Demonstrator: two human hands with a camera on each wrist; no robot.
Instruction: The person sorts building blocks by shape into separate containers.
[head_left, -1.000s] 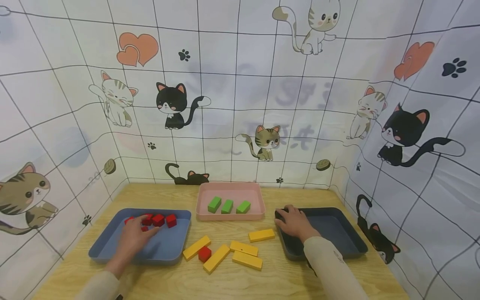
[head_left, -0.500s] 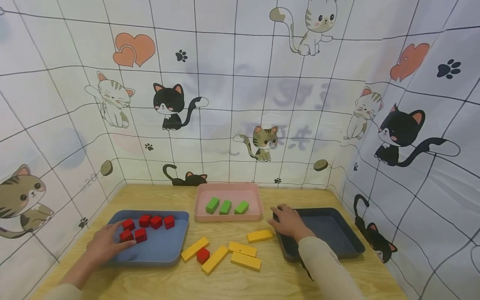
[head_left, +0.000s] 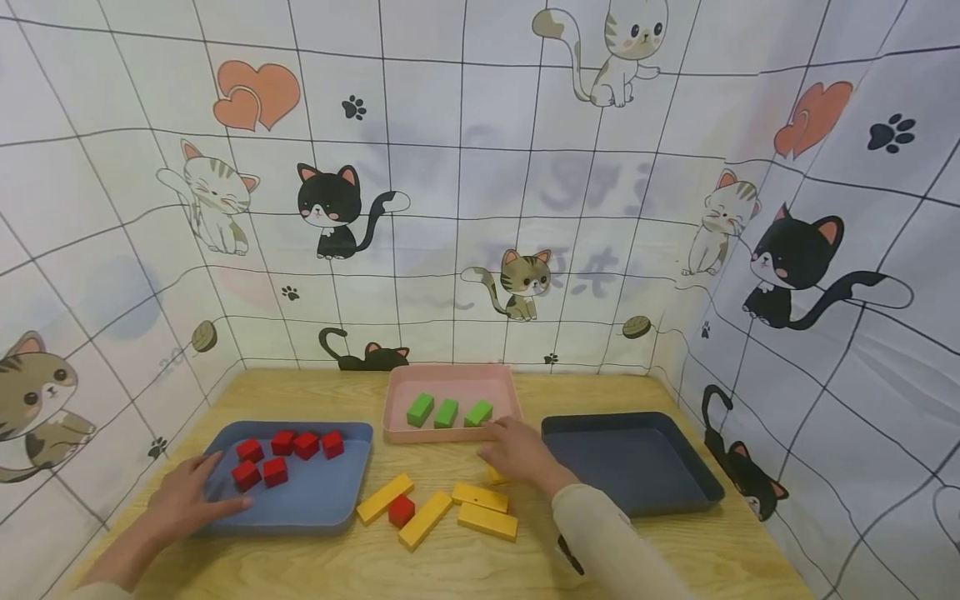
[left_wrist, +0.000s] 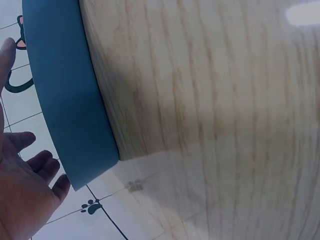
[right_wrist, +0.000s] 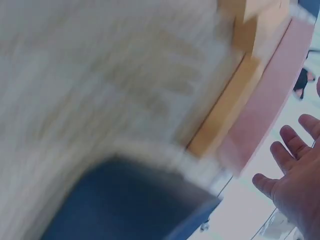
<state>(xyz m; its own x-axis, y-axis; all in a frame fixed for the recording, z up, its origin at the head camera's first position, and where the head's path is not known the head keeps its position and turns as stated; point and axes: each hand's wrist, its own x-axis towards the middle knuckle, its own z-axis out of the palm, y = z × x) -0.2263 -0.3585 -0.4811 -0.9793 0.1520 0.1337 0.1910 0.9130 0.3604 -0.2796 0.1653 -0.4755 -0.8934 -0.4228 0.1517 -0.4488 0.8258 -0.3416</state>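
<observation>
In the head view my left hand (head_left: 178, 498) is at the left rim of the blue tray (head_left: 315, 504), fingers spread and holding nothing. Several red cubes (head_left: 274, 472) lie in that tray. My right hand (head_left: 519, 454) hovers between the pink tray (head_left: 480, 379) and the dark tray (head_left: 637, 468), over a yellow block (head_left: 495, 476) that it mostly hides. The right wrist view shows the right hand (right_wrist: 300, 175) with relaxed fingers, apart from the yellow block (right_wrist: 227, 107). Three green blocks (head_left: 446, 413) sit in the pink tray.
Several more yellow blocks, such as the front one (head_left: 487, 522), lie on the wooden table (head_left: 420, 575). A lone red cube (head_left: 401, 511) lies among them. A cat-print sheet (head_left: 450, 208) surrounds the table at the back and sides.
My left hand has drawn back from the red cubes to the blue tray's left rim. My right hand has left the dark tray's corner and moved left over a yellow block.
</observation>
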